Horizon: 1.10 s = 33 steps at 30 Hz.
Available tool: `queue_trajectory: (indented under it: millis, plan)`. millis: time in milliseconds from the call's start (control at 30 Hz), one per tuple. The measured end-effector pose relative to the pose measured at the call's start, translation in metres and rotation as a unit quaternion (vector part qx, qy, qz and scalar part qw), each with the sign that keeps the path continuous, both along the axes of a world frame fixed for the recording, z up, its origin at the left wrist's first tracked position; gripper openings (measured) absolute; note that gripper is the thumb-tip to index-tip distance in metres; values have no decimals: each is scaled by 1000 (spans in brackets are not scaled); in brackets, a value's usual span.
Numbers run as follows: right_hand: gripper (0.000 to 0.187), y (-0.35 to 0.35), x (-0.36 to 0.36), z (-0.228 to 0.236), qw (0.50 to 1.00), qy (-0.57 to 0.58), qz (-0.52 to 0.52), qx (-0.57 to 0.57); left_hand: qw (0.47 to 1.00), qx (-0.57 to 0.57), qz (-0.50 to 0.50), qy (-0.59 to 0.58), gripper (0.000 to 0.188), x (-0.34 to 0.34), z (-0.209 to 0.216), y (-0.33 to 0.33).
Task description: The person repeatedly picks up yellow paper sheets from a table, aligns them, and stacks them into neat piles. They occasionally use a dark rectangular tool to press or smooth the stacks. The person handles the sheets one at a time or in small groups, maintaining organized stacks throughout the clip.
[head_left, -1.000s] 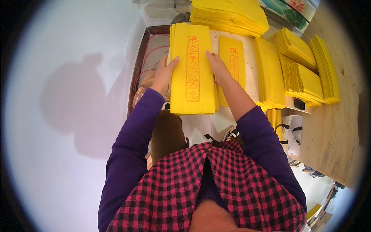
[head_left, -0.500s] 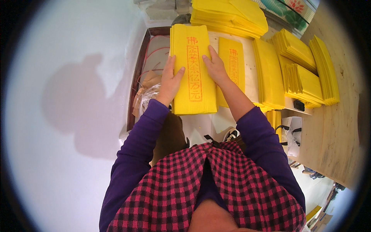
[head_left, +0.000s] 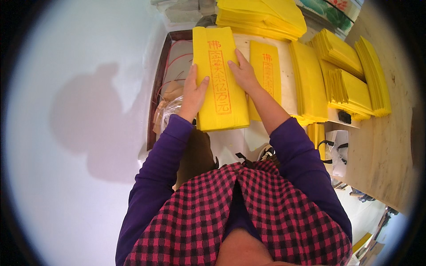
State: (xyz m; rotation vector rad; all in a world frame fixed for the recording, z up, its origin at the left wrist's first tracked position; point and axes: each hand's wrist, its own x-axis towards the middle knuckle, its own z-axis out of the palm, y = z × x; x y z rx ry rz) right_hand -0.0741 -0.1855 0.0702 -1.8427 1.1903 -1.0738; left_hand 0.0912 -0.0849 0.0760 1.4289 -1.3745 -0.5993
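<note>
Between my two hands is a thick stack of yellow paper sheets (head_left: 222,84), tall and narrow, with red printing down its top face. My left hand (head_left: 194,94) presses along its left edge, thumb on the top face. On the opposite side my right hand (head_left: 244,73) grips the upper right edge, its thumb also over the face. The fingers under the stack are partly hidden. Just right of it a similar printed yellow stack (head_left: 271,66) lies on the light wooden table (head_left: 289,88), partly covered by my right forearm.
More yellow stacks stand farther right, such as a long one (head_left: 309,84) and a folded pile (head_left: 350,91). A large yellow pile (head_left: 262,17) lies at the back. Clear plastic wrap (head_left: 167,108) sits by my left wrist. A white wall (head_left: 88,213) runs along the left.
The held stack has shifted slightly left and tilted a little, its top leaning left. Both hands keep their hold and move with it.
</note>
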Motion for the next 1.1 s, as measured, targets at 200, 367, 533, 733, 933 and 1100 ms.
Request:
queue_trajectory:
  millis: [200,367,533,733,933,1100]
  plan:
    - [65,21,-20,14,989,-30,-41,138,982,77,12,171,63,11,12,-9]
    - [65,39,-35,2,959,-131,-37,249,907,206,-34,366,64,22,7,-23]
    - [69,37,-43,-3,922,-190,37,336,867,298,-46,397,53,26,-5,-33]
    - [51,20,-35,-1,884,-174,33,433,843,328,-22,425,41,34,-4,-49]
    - [54,12,-32,4,867,-174,39,466,827,362,-27,430,45,37,0,-52]
    - [52,6,-26,-4,827,-246,60,501,809,377,-34,451,49,43,-1,-56]
